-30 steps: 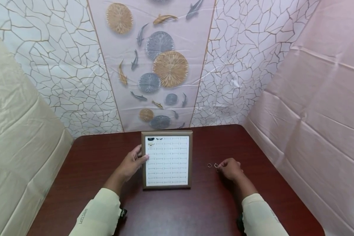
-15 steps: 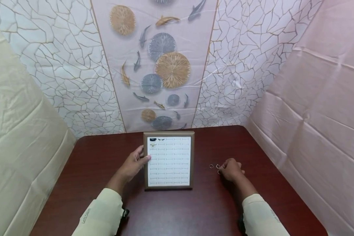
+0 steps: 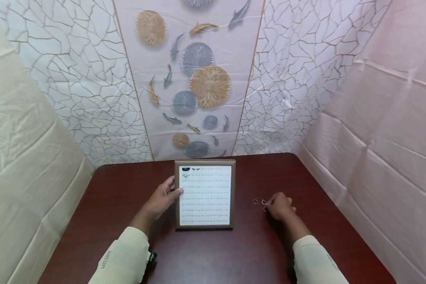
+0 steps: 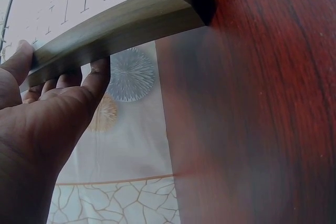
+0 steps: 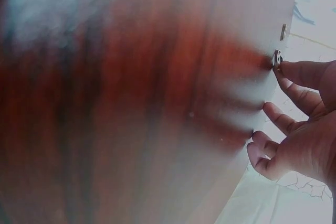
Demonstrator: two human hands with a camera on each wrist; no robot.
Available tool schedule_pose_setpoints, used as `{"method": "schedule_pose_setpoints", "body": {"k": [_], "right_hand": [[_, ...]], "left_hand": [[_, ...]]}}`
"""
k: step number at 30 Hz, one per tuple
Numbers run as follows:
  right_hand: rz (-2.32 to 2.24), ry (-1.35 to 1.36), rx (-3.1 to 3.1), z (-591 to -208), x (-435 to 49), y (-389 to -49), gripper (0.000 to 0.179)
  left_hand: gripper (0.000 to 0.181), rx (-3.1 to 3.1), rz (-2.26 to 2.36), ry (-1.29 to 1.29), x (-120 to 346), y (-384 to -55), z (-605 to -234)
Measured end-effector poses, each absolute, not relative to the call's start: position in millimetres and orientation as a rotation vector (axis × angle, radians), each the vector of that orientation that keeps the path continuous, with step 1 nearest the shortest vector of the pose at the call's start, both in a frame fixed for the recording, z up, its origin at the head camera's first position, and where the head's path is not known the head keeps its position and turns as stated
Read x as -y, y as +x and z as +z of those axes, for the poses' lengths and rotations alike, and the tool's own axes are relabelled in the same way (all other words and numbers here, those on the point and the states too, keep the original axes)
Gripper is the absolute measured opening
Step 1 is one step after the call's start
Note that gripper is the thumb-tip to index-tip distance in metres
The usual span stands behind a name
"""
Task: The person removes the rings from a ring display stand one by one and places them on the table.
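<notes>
A wood-framed ring display board (image 3: 206,197) with rows of slots in its white panel stands upright on the table. My left hand (image 3: 163,198) grips its left edge, thumb on the front and fingers behind, as the left wrist view also shows. Along the top left of the panel sit a black ring (image 3: 186,169), a dark, thin ring (image 3: 196,169) and a gold-toned ring (image 3: 185,175). To the right, my right hand (image 3: 280,206) is low over the table, thumb and index finger pinching a ring (image 3: 265,209). Two more rings (image 3: 255,202) lie just beyond those fingertips.
The dark red wooden table (image 3: 198,252) extends around the board. A patterned cloth backdrop (image 3: 277,98) rises behind its far edge, and pale fabric walls (image 3: 387,150) flank both sides.
The whole head view has shifted slightly right and down. Both hands keep their places, and the ring at the right fingertips shows more clearly.
</notes>
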State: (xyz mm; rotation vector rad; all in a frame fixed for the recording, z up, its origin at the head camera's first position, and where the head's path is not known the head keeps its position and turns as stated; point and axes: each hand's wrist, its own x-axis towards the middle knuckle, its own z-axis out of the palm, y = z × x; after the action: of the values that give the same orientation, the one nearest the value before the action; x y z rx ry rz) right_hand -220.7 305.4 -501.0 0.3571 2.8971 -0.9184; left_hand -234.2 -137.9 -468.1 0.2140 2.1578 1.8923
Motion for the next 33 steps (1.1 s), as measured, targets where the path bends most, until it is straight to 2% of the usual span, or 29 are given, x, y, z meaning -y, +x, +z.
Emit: {"method": "schedule_pose_setpoints", "body": {"k": [24,30,33], "right_hand": [[-0.93,0.353,-2.906,-500.4,-309.9,-218.6,0.017],[-1.007,0.337,-2.944,-493.3,-309.0,-218.0,0.038],[-1.101,0.328,-3.014,-484.9,-301.5,-220.1,0.041]], "left_hand": [[0.074,-2.167,1.909,0.297,137.9,-233.3,-470.2],[0.074,-2.18,1.924,0.272,138.3,-233.1,-471.0],[0.074,-2.175,1.93,0.257,139.0,-232.7,-470.2]]}}
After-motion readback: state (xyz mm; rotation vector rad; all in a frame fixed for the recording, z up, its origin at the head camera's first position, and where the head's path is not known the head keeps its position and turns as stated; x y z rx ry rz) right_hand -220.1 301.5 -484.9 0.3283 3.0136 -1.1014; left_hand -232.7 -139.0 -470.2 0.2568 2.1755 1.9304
